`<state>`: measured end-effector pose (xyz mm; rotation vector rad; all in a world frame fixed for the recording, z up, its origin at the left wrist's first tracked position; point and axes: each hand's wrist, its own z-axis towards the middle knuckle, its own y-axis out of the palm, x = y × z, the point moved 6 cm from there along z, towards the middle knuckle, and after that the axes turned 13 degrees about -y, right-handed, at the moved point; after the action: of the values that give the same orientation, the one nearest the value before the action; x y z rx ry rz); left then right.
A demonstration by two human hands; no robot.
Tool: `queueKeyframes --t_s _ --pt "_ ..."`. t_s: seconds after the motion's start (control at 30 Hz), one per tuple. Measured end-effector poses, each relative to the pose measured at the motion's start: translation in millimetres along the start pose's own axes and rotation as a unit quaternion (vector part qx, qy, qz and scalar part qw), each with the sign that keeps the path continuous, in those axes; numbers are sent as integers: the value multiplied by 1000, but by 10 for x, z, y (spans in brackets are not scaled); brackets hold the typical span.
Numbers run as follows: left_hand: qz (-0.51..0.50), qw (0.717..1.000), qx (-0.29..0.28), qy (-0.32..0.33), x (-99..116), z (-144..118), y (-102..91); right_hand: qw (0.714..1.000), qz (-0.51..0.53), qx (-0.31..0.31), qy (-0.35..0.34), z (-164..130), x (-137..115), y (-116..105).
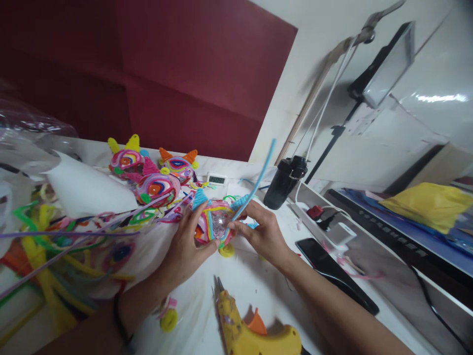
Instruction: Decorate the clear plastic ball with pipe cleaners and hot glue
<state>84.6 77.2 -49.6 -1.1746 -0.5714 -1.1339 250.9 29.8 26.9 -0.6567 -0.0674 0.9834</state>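
Note:
My left hand (184,249) and my right hand (263,232) both grip a round craft piece (215,223) wound in coloured pipe cleaners, with a clear shiny centre. It is held just above the white table (254,281). A light blue pipe cleaner (258,177) sticks up from the piece, pinched at its base by my right fingers. Behind them stand three finished coiled pipe-cleaner faces with pointed ears (157,186).
A yellow glue gun (254,335) lies near the front edge. Loose pipe cleaners (55,246) pile at the left. A black phone (332,273), a power strip (325,224), a black bottle (284,182) and a small digital clock (216,179) sit to the right and behind.

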Motion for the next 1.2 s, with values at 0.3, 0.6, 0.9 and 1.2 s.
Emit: queueKeyframes --t_s 0.3,0.6,0.9,1.2 --pt "-4 1000 -3 6 -13 3 -8 999 23 14 45 11 98 30" --pt "-8 1000 -3 6 -24 16 -11 996 40 21 76 -28 159 63" --pt "-19 1000 -15 -4 -72 21 -14 992 43 32 116 -58 199 96" --pt "6 1000 -14 5 -23 30 -35 990 52 41 128 -61 219 115"
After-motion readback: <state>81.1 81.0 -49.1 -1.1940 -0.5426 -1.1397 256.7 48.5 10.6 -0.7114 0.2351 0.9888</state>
